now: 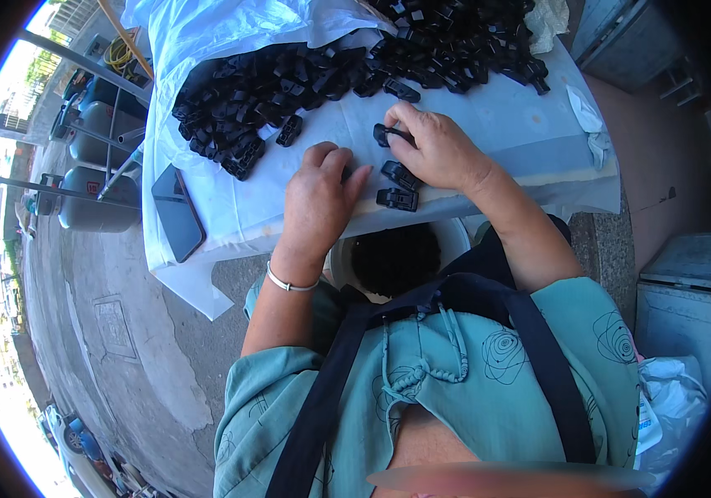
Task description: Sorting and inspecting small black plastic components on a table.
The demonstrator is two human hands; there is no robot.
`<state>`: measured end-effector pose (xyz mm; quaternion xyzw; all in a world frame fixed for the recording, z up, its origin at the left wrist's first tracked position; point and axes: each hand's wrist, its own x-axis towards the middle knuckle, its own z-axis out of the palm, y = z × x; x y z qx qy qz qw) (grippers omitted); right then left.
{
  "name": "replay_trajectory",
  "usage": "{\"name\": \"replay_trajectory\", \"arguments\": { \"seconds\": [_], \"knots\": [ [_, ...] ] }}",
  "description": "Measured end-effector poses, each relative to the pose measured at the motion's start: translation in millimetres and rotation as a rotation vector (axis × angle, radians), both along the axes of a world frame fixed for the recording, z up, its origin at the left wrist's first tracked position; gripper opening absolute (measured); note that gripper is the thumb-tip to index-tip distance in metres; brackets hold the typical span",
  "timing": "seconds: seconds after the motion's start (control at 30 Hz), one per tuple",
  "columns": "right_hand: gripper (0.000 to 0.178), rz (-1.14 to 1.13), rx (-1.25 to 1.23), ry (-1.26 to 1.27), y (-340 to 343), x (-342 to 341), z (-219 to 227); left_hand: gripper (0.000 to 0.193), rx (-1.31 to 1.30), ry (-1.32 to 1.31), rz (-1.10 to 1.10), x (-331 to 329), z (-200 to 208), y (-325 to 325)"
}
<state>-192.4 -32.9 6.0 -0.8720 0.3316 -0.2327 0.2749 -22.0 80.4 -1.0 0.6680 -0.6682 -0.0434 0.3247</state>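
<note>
My right hand pinches a small black plastic part between thumb and fingers, just above the table. Below that hand, two more black plastic clip-like pieces lie close together near the table's front edge. My left hand is to the left of them, with its fingers curled in. A dark bit shows between its thumb and fingers, too hidden to name. Beyond both hands spreads a large heap of similar black parts, and one loose part lies at its near edge.
White plastic sheeting covers the table, bunched up at the back left. A phone lies at the left edge. Under the front edge, between my legs, stands a white bucket with dark contents. Grey tanks stand beyond the table's left side.
</note>
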Motion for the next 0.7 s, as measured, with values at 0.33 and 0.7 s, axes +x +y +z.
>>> {"name": "replay_trajectory", "arguments": {
  "seconds": [0.33, 0.7],
  "knots": [
    [0.029, 0.131, -0.293, 0.038, -1.1, -13.1, -3.5, 0.035, 0.115, 0.167, -0.089, 29.4, 17.0, 25.0],
    [0.037, 0.214, -0.234, -0.189, 21.0, 13.5, -2.7, 0.036, -0.02, 0.244, 0.002, 11.9, -7.4, 7.2]
  ]
}}
